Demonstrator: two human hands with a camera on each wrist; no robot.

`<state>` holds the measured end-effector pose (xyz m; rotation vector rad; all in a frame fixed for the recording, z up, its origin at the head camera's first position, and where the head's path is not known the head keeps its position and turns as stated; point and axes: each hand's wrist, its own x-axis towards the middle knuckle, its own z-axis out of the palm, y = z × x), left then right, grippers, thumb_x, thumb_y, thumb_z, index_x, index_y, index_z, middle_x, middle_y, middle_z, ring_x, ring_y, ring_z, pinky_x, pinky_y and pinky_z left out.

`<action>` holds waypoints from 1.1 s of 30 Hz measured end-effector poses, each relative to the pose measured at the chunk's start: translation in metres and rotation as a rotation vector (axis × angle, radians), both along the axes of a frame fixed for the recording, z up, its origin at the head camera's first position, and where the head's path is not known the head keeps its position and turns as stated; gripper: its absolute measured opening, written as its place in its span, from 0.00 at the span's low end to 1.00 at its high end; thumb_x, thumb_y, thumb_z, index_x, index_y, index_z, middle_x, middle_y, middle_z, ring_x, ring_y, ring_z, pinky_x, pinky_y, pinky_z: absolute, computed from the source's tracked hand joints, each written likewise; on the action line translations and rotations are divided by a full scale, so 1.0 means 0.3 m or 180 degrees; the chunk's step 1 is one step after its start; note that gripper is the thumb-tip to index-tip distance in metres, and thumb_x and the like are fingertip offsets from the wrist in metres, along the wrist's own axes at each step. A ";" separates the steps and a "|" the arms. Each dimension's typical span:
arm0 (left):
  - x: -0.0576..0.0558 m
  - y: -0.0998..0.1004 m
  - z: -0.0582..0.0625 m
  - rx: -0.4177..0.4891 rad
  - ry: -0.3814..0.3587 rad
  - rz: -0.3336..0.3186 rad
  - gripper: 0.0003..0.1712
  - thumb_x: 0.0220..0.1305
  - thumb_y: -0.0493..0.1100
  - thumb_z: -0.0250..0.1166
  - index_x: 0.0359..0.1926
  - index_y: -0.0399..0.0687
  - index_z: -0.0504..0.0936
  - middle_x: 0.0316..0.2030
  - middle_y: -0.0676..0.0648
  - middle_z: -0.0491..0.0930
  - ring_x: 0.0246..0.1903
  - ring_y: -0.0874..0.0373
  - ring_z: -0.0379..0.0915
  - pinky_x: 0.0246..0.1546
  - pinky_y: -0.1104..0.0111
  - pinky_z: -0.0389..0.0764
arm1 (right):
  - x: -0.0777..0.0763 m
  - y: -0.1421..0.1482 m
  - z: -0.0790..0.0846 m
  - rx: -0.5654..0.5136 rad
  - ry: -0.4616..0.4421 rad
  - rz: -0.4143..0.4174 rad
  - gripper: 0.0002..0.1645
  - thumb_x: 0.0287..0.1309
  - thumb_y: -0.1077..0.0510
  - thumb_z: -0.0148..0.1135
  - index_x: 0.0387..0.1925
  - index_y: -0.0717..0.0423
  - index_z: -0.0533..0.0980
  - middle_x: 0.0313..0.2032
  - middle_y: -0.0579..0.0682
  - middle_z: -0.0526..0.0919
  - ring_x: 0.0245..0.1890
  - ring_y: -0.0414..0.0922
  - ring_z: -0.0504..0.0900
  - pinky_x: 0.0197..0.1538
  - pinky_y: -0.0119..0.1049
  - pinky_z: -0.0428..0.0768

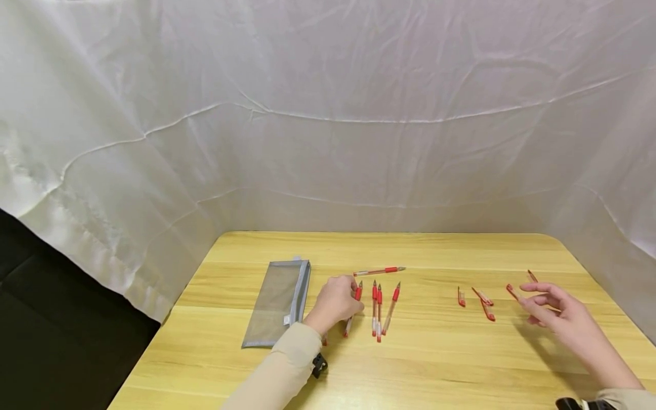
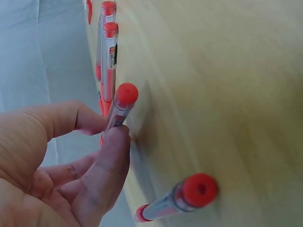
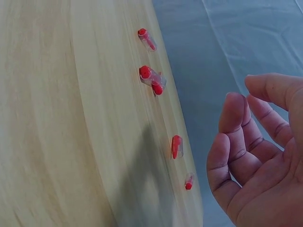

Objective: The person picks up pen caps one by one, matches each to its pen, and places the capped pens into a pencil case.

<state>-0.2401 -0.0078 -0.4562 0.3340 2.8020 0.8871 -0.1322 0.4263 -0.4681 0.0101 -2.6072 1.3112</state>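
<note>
My left hand (image 1: 334,303) pinches an uncapped red pen (image 1: 358,293) between thumb and finger; its red end plug (image 2: 127,94) faces the left wrist camera. Just right of it, three more uncapped red pens (image 1: 393,304) lie side by side, tips pointing away. Behind them another pen (image 1: 380,271) lies crosswise. One pen (image 2: 196,191) lies below the left hand in the left wrist view, mostly hidden by the wrist in the head view. Over the table's right side, my right hand (image 1: 558,313) hovers, fingers loosely bent and holding nothing, beside several red pen caps (image 3: 177,146).
A grey mesh zip pouch (image 1: 271,302) lies left of the left hand, partly behind the forearm. Loose caps (image 1: 483,296) are spread between the pens and the right hand. White cloth (image 1: 359,159) hangs behind the wooden table (image 1: 420,364).
</note>
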 end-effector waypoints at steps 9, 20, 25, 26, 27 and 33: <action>0.007 -0.021 -0.002 0.0434 -0.0232 -0.0017 0.15 0.63 0.36 0.77 0.48 0.41 0.82 0.20 0.50 0.80 0.14 0.60 0.80 0.16 0.73 0.78 | -0.028 -0.032 -0.002 0.0045 0.0121 0.0218 0.20 0.75 0.64 0.64 0.56 0.34 0.78 0.38 0.24 0.84 0.31 0.36 0.87 0.34 0.31 0.87; 0.033 -0.056 0.013 0.0837 -0.0313 -0.0150 0.16 0.63 0.33 0.74 0.50 0.39 0.82 0.23 0.50 0.82 0.14 0.60 0.77 0.16 0.72 0.77 | -0.066 -0.100 0.000 0.0298 -0.0133 0.0308 0.24 0.76 0.60 0.64 0.66 0.68 0.71 0.39 0.48 0.86 0.32 0.37 0.87 0.36 0.34 0.88; 0.038 -0.063 0.019 0.0900 -0.0291 -0.0216 0.17 0.62 0.32 0.75 0.51 0.40 0.83 0.25 0.50 0.82 0.15 0.59 0.79 0.18 0.69 0.82 | -0.077 -0.133 0.008 0.0466 -0.0227 0.0310 0.25 0.77 0.58 0.63 0.68 0.65 0.71 0.39 0.52 0.89 0.30 0.36 0.86 0.32 0.34 0.84; 0.039 -0.064 0.021 0.0911 -0.0294 -0.0228 0.17 0.62 0.32 0.74 0.51 0.40 0.84 0.25 0.50 0.82 0.16 0.58 0.80 0.19 0.68 0.83 | -0.079 -0.139 0.009 0.0503 -0.0247 0.0313 0.25 0.77 0.58 0.63 0.68 0.65 0.71 0.39 0.53 0.89 0.30 0.36 0.86 0.31 0.35 0.83; 0.042 -0.065 0.022 0.0930 -0.0286 -0.0249 0.17 0.62 0.32 0.74 0.52 0.40 0.84 0.25 0.50 0.82 0.16 0.57 0.80 0.19 0.67 0.84 | -0.081 -0.144 0.011 0.0532 -0.0281 0.0306 0.26 0.77 0.57 0.63 0.68 0.65 0.71 0.39 0.53 0.89 0.29 0.36 0.86 0.30 0.35 0.83; 0.056 -0.074 0.032 0.0997 -0.0286 -0.0326 0.17 0.62 0.31 0.74 0.52 0.42 0.84 0.26 0.50 0.82 0.17 0.56 0.82 0.21 0.64 0.86 | -0.096 -0.178 0.014 0.0673 -0.0430 0.0264 0.27 0.75 0.54 0.66 0.66 0.64 0.73 0.40 0.54 0.89 0.28 0.36 0.86 0.28 0.34 0.79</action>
